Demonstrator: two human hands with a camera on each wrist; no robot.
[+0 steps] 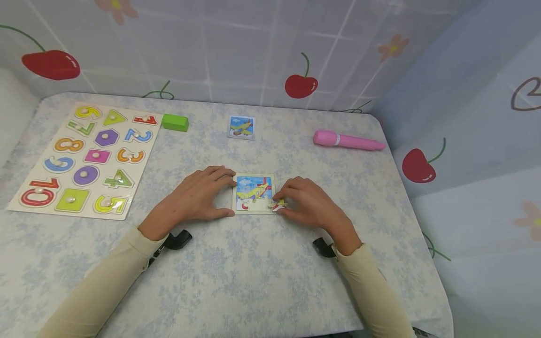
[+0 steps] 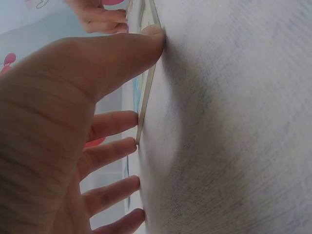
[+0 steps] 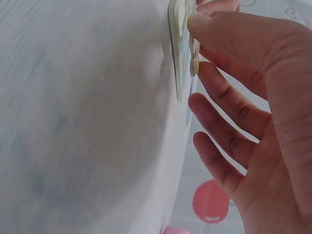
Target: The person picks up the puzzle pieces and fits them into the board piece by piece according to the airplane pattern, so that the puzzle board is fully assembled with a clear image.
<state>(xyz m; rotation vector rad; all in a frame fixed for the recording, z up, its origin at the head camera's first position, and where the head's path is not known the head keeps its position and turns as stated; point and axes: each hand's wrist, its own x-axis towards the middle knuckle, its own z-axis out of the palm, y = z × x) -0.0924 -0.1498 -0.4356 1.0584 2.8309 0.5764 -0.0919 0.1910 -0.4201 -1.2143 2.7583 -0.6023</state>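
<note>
A small jigsaw puzzle board (image 1: pixel 234 197) lies in the middle of the table in the head view. Its picture is a yellow airplane on blue sky, with a bare stretch along the lower right. My left hand (image 1: pixel 203 195) rests at the board's left side, thumb at the lower corner and fingertips at the edge, as the left wrist view (image 2: pixel 145 92) also shows. Between thumb and fingers, my right hand (image 1: pixel 313 204) pinches a puzzle piece (image 1: pixel 279 205) with yellow and red on it, over the board's lower right edge. In the right wrist view the puzzle piece (image 3: pixel 194 63) is seen edge-on.
A number-and-shape peg board (image 1: pixel 90 188) lies at the left, with a green block (image 1: pixel 175 122) at its upper corner. Farther back sit a small airplane picture card (image 1: pixel 242 127) and, to the right, a pink marker-like stick (image 1: pixel 351 141). A cherry-patterned curtain (image 1: pixel 253 56) hangs behind the table.
</note>
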